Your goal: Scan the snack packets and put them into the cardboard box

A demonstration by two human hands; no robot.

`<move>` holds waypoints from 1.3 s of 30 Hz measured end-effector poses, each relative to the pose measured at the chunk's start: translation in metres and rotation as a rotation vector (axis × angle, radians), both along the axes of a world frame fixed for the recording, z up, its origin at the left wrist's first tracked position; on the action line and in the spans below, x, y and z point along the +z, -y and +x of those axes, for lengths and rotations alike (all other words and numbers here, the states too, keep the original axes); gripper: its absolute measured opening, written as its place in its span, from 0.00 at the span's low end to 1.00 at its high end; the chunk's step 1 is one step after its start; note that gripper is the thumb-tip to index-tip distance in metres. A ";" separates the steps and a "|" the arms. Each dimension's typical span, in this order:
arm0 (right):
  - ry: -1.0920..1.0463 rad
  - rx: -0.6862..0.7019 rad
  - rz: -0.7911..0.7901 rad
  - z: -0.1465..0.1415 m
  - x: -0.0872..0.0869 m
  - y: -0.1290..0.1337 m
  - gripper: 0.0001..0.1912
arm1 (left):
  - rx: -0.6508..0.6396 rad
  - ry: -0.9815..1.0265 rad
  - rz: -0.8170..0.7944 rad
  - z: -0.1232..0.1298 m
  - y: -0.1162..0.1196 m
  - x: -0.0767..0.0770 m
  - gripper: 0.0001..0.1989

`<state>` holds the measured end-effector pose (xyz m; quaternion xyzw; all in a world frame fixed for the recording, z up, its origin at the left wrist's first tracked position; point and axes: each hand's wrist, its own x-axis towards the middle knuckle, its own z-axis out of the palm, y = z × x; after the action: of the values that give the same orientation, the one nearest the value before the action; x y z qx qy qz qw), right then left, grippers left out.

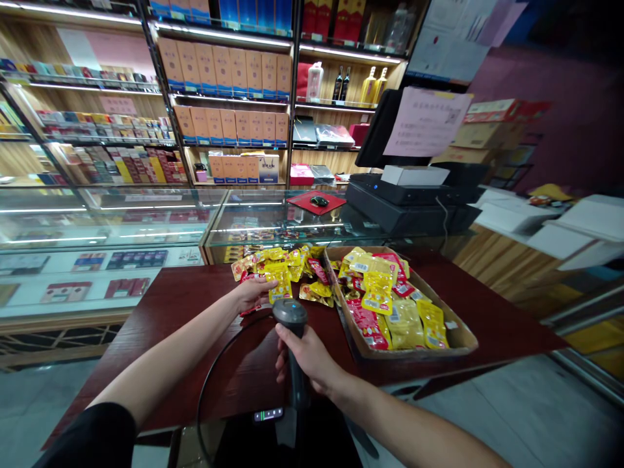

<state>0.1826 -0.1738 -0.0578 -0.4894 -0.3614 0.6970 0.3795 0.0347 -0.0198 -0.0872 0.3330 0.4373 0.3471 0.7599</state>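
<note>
My right hand (309,357) is wrapped round the grip of a dark barcode scanner (290,313), whose head points away from me over the table. A black cable (207,374) loops off to its left. Just beyond the scanner head, my left hand (256,290) pinches a yellow snack packet (279,281) by its left side. Behind that packet lies a loose pile of yellow and red snack packets (292,259). To the right, a shallow cardboard box (461,335) holds several more packets, yellow, gold and red.
The dark red table (185,312) backs onto a glass display counter (244,218). A computer mouse (319,201) sits on a red mat there, left of a black monitor (380,130). Shelves of boxes (219,68) line the wall.
</note>
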 end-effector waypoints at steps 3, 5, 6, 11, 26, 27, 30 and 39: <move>0.002 0.006 0.007 0.000 -0.002 0.000 0.26 | 0.008 -0.026 0.012 0.001 0.001 0.002 0.14; 0.003 0.008 0.012 0.001 -0.004 0.000 0.27 | 0.016 -0.038 0.013 0.002 0.002 0.004 0.15; 0.005 0.007 0.011 0.001 -0.004 0.000 0.27 | 0.018 -0.041 0.012 0.002 0.003 0.004 0.15; -0.003 0.001 0.023 0.000 -0.001 -0.001 0.27 | 0.011 -0.041 0.019 0.002 0.001 0.002 0.16; 0.141 -0.346 0.429 0.030 0.020 0.001 0.23 | -0.091 0.042 0.000 0.021 0.001 0.021 0.09; 0.152 -0.409 0.463 0.038 0.024 -0.001 0.23 | -0.122 0.055 0.011 0.029 0.002 0.027 0.09; 0.042 -0.541 0.416 0.061 0.036 -0.006 0.23 | -0.264 0.090 0.060 0.061 0.002 0.047 0.10; -0.184 -0.931 0.328 0.153 0.060 -0.013 0.23 | -0.350 -0.092 0.213 0.198 0.000 0.086 0.15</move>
<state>0.3360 -0.1604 0.0026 -0.4691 -0.1747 0.4281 0.7524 0.2331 -0.0201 -0.0014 0.4978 0.3676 0.2385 0.7485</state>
